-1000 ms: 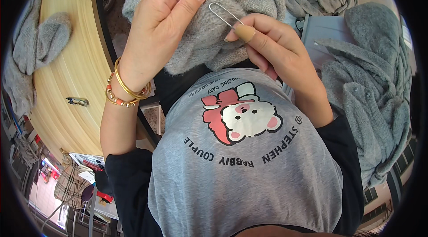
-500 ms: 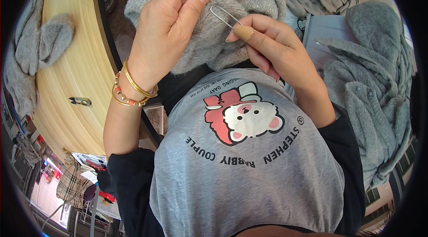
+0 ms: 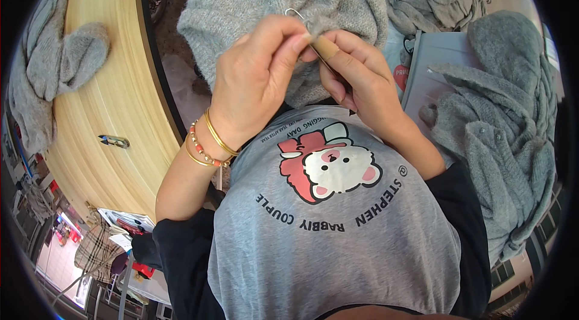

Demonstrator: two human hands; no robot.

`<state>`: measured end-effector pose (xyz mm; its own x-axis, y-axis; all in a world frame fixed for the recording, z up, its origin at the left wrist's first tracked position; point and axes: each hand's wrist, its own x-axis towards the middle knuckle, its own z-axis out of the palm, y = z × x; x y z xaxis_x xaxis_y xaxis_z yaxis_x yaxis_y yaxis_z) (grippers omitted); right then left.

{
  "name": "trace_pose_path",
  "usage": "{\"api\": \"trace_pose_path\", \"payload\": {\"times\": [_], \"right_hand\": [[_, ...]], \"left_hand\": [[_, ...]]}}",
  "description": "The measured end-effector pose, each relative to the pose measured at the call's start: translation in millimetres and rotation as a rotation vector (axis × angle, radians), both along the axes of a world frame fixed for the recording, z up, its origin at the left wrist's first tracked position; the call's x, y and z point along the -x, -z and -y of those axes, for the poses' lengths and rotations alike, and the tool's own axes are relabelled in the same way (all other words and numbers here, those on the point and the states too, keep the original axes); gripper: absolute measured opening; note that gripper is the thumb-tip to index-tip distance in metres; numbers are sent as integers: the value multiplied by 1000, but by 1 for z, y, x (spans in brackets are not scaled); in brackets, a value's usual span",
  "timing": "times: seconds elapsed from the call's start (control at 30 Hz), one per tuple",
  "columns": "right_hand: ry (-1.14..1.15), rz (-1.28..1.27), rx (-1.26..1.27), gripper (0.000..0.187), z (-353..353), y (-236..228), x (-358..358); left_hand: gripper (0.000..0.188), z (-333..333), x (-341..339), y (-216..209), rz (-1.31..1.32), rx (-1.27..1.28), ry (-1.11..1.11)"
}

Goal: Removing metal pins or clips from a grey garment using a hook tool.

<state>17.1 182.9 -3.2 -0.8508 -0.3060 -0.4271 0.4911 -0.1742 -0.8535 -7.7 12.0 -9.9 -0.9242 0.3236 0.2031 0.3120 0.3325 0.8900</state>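
The looped wire tool (image 3: 292, 10) is grasped between the thumb and fingers of the right hand (image 3: 362, 71); a tan cover (image 3: 326, 48) is worn on that thumb. The thumb and forefinger of the left hand (image 3: 256, 76) are pinched together just beside it; what is pinched cannot be determined. The tool's loop is positioned over the bunched grey knit fabric (image 3: 226, 12), which is located beyond the hands, beside the wooden table (image 3: 114, 97).

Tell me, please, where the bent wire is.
In the head view, the wire is in the upper middle, held in the right hand beside the left hand, over the grey knit.
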Motion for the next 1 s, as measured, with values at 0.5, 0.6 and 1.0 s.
{"api": "trace_pose_path", "payload": {"times": [0.5, 0.6, 1.0], "right_hand": [[-36, -107, -174, 25, 1, 35, 16], [-34, -116, -187, 25, 1, 37, 17], [-37, -163, -197, 26, -6, 30, 8]], "left_hand": [[25, 11, 19, 48, 343, -162, -253], [23, 12, 35, 55, 393, -9, -215], [23, 5, 35, 52, 91, 451, -177]]}}
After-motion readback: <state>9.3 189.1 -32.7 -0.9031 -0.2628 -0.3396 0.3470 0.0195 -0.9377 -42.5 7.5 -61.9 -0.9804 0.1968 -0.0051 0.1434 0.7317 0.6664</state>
